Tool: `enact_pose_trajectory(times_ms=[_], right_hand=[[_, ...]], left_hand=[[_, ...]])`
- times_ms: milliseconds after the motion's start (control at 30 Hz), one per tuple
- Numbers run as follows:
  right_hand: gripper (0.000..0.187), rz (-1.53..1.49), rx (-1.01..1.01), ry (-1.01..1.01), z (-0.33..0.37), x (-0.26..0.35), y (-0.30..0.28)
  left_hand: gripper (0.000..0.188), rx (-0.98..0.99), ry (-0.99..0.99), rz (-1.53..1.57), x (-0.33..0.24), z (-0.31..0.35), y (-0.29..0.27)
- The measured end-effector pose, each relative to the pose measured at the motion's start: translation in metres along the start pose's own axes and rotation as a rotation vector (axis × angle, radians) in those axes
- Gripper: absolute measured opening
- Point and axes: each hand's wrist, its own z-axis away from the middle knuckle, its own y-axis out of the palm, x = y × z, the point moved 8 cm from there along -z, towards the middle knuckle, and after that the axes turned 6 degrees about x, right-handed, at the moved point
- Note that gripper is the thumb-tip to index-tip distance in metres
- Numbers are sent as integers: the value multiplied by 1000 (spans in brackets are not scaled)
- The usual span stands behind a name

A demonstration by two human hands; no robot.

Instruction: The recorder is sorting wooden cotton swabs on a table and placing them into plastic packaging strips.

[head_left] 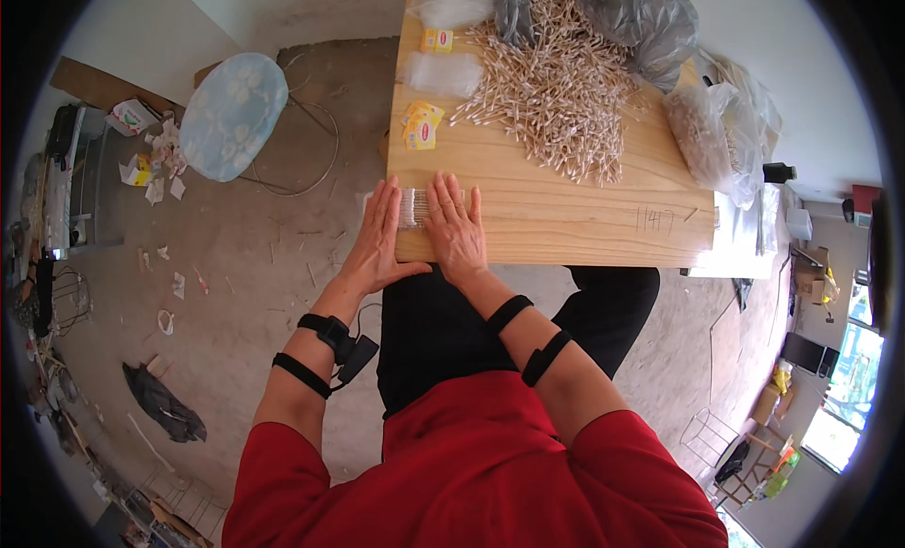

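A small clear packet of cotton swabs (413,208) lies flat near the left end of the wooden table's front edge. My left hand (379,232) rests along its left side, fingers straight and thumb stretched out toward the right. On the other side my right hand (455,227) lies flat with extended fingers, covering the packet's right part. Neither hand is closed around anything. Farther back spreads a large heap of loose cotton swabs (556,95). Yellow printed cards (421,125) lie beyond my hands, with a stack of clear plastic bags (443,74) behind them.
Grey plastic bags (660,29) border the heap at the back, and a filled clear bag (702,138) sits at the table's (566,227) right. A stool with a pale blue cover (233,117) stands on the floor to the left. Paper scraps (168,157) litter the floor.
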Motion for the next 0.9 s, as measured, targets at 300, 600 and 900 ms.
enact_pose_trajectory(times_ms=[300, 600, 900], right_hand=[[53, -81, -55, -22, -4, 3, -2], [44, -430, -246, 129, 29, -39, -29], [35, -689, -430, 163, 1, -35, -45]], left_hand=[[132, 96, -151, -226, -9, -5, 0], [129, 198, -317, -348, -24, -6, -14], [66, -745, -527, 347, 59, 49, -48]])
